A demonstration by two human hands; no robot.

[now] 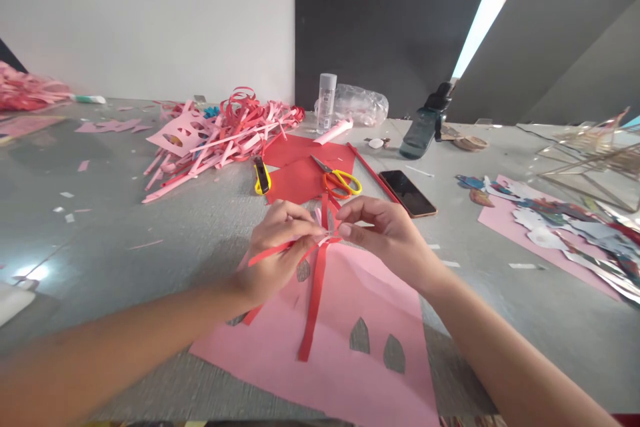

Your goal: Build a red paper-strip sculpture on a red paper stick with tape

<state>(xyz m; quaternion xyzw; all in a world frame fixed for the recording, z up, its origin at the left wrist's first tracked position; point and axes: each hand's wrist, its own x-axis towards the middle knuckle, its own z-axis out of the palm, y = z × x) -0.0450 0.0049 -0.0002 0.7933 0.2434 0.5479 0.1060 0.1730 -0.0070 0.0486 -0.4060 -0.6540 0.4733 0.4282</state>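
In the middle of the head view, my left hand (283, 247) pinches a bunch of red paper strips (313, 307) where they cross, and the strips fan out from that point. Facing it, my right hand (383, 230) has thumb and forefinger curled close together at the same crossing. Whether anything small sits between those right fingertips, I cannot make out. Beneath both hands lies a pink paper sheet (330, 373) with several pointed cut-outs. Just beyond the fingers, orange-and-yellow scissors (340, 181) rest on red paper (295, 177).
A yellow cutter (261, 177), a phone (407, 193) and a glue stick (327, 103) lie or stand beyond my hands. Pink and red paper strips (225, 137) are heaped at back left. A dark bottle (425, 123) leans at back right; paper cut-outs (565, 227) cover the right side.
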